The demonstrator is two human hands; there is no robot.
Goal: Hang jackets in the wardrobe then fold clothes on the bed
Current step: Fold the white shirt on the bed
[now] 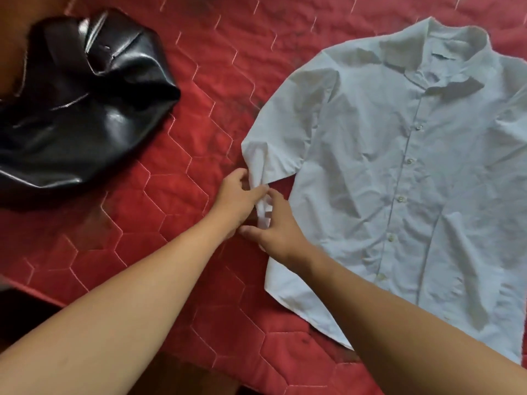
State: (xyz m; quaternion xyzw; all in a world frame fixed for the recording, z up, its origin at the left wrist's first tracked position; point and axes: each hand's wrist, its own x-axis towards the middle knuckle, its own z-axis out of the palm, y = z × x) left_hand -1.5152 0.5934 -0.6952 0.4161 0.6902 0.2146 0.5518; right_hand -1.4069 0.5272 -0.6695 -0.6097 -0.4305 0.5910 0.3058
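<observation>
Left hand (238, 196), right hand (281, 230) both pinch cuff (263, 216) of white shirt (399, 166) (flat, buttoned); black jacket (79, 109) well apart.

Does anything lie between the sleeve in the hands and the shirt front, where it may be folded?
Nothing visible does. The left hand and right hand hold the sleeve; the shirt front is bare. The jacket lies apart, on the left.

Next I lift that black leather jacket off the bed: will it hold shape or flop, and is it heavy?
Probably floppy but thick: the black leather jacket lies crumpled in rounded, bulky folds, not flat like the white shirt. Its glossy surface suggests it may slip in a loose grip. Likely heavyish, judging by its bulk.
</observation>
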